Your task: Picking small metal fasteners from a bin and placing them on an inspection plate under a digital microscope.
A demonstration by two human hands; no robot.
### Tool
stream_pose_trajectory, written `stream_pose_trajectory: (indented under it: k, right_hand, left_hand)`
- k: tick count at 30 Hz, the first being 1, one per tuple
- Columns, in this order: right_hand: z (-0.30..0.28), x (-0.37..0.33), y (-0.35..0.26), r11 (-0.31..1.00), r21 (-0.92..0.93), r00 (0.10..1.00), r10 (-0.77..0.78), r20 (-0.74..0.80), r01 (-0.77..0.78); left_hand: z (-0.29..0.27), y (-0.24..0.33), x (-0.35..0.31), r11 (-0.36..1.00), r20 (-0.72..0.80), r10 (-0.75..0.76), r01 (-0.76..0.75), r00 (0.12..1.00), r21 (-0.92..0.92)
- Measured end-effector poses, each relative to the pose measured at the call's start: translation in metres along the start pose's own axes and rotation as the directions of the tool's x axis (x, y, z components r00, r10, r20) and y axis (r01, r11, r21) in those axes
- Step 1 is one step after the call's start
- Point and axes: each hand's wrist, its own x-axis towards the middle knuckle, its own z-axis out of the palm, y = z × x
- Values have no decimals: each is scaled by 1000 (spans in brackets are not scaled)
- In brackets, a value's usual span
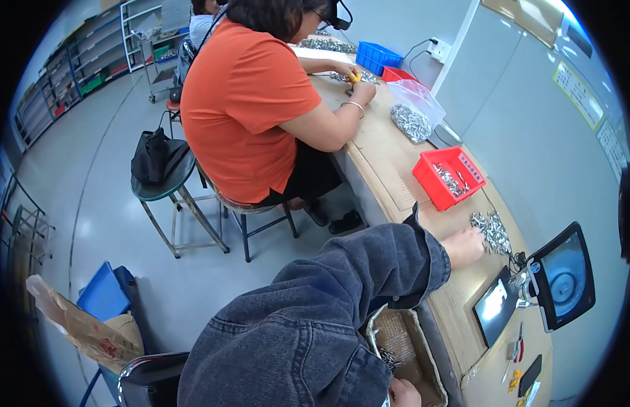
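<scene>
Handling looks partway: a loose pile of small silver metal parts [495, 235] remains on the pale wooden tabletop [456, 293], some pieces in the open brown cardboard box [398, 330]. Left hand [465, 245] touches the pile's edge, fingertips hidden; right hand [404, 393] at the box, partly out of view; cannot tell either's finger spread or hold.

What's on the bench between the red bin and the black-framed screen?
Head view: past the red bin, a loose pile of small silvery metal parts, the left hand at its edge, then dark cable by the black-framed screen.
</scene>
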Motion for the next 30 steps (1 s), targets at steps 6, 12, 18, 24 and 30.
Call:
stream_pose_trajectory:
  k: [6, 12, 18, 24, 30]
  right_hand:
    - [12, 2, 26, 998, 59, 1000, -8, 16, 7]
    - [15, 0, 24, 978, 209, 992, 14, -127, 13]
    - [19, -1, 36, 999, -23, 991, -38, -131, 35]
    - [16, -3, 28, 997, -33, 985, -71, -160, 66]
    - [7, -2, 13, 996, 48, 985, -63, -162, 72]
  left_hand:
    - [3, 1, 0, 999, -54, -33, 33, 998, 0]
    - [5, 4, 5, 997, -82, -55, 58, 995, 40]
    - [9, 8, 6, 996, -84, -75, 80, 994, 48]
    - [-3, 5, 1, 997, -70, -35, 40, 997, 72]
    - [-2, 5, 3, 997, -47, -25, 28, 999, 77]
